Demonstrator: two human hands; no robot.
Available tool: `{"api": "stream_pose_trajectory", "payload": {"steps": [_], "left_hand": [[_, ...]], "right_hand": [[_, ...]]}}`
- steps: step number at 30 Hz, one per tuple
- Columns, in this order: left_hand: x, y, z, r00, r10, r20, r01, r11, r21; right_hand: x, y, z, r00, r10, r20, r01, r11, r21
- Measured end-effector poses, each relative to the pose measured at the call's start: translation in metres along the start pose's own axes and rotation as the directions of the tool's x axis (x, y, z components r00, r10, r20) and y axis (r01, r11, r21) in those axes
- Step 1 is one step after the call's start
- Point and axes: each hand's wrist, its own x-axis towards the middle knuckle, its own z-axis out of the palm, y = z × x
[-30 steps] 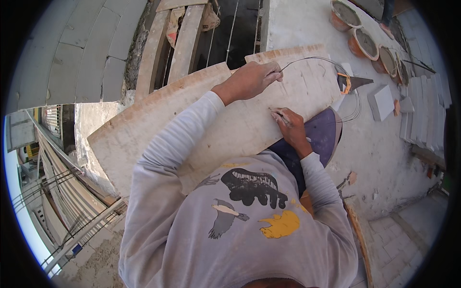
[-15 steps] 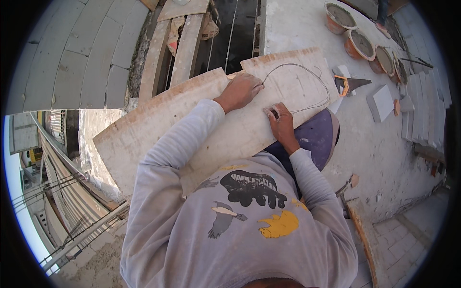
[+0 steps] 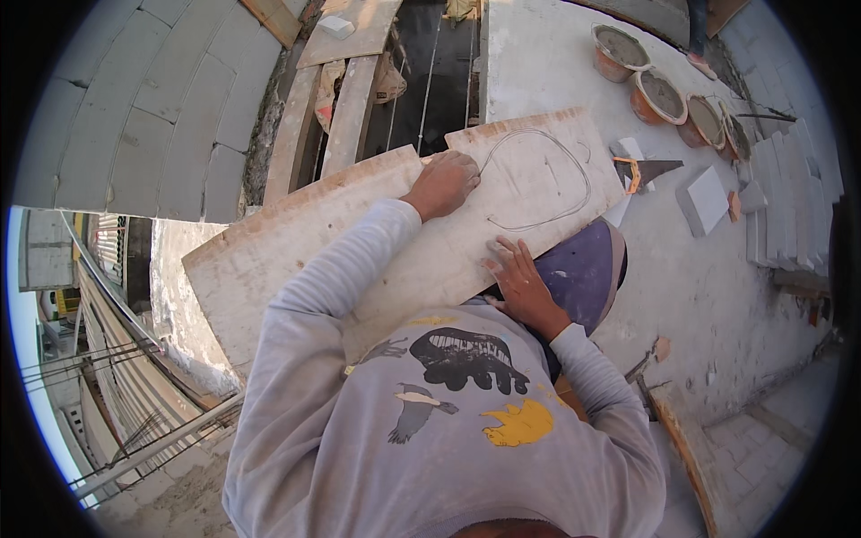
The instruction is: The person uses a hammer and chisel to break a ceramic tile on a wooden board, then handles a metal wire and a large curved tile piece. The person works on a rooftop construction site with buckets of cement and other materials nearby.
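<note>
A pale plywood board (image 3: 260, 247) with brown-stained edges lies across in front of me. My left hand (image 3: 446, 183) is closed at the notch in its far edge, with one end of a thin wire (image 3: 588, 184) at its fingertips. The wire bows out in a wide loop over the right part of the board, its other end loose. My right hand (image 3: 525, 278) is open, fingers spread, at the board's near edge beside my purple-clad knee (image 3: 583, 269). It holds nothing.
Several orange tubs of grey mortar (image 3: 659, 96) stand at the far right. A handsaw with an orange handle (image 3: 635, 172) and a white block (image 3: 702, 201) lie right of the board. Beyond the board, an opening (image 3: 430, 90) crossed by rods drops away beside wooden planks (image 3: 350, 117).
My right hand has let go of the wire, opened and drawn back toward me. The wire's freed end now rests over the board. My left hand stays near the notch.
</note>
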Motion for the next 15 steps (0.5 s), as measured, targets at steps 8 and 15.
{"api": "stream_pose_trajectory", "payload": {"steps": [8, 15], "left_hand": [[0.021, -0.007, -0.001, 0.97, -0.143, 0.194, 0.106, 0.977, 0.187], [0.108, 0.037, -0.08, 0.951, -0.042, 0.305, -0.043, 0.963, 0.267]], "right_hand": [[0.011, 0.005, 0.027, 0.978, 0.005, -0.21, -0.02, 0.997, -0.071], [0.049, 0.015, -0.016, 0.963, -0.079, -0.259, 0.055, 0.994, -0.098]]}}
